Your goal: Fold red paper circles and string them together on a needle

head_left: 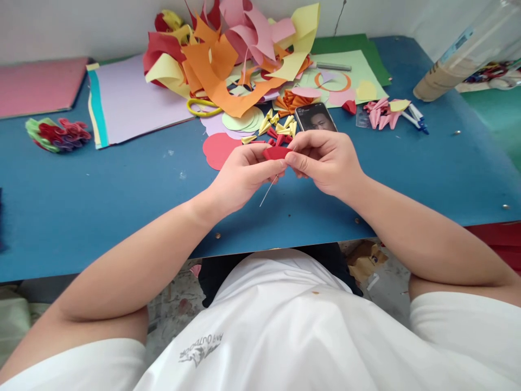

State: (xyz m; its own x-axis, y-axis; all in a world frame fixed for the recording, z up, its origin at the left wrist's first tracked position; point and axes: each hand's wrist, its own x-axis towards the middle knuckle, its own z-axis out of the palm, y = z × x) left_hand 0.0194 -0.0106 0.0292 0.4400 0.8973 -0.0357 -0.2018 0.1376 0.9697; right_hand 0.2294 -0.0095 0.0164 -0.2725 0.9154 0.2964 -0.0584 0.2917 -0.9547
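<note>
Pinching folded red paper (278, 153) at one end with left hand (245, 175), at the other with right hand (330, 161), over blue table (142, 174). Noting thin rod (268, 191) slanting below left hand; wire or needle, cannot tell. Apparently shaping a fold; likely needing steady pinch, aligned edges next. Beyond: red cones (280, 139), yellow cones (266, 123), phone (316, 117).

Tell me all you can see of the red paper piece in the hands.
The red paper piece is small, plain red and looks like folded paper, roughly fan-shaped with a curved upper edge. The left hand pinches its left end and the right hand its right end, so the fingers hide parts of it. It is held up over the blue table, level side to side. A thin, stiff-looking wire slants down below it; whether they touch is hidden.
</note>
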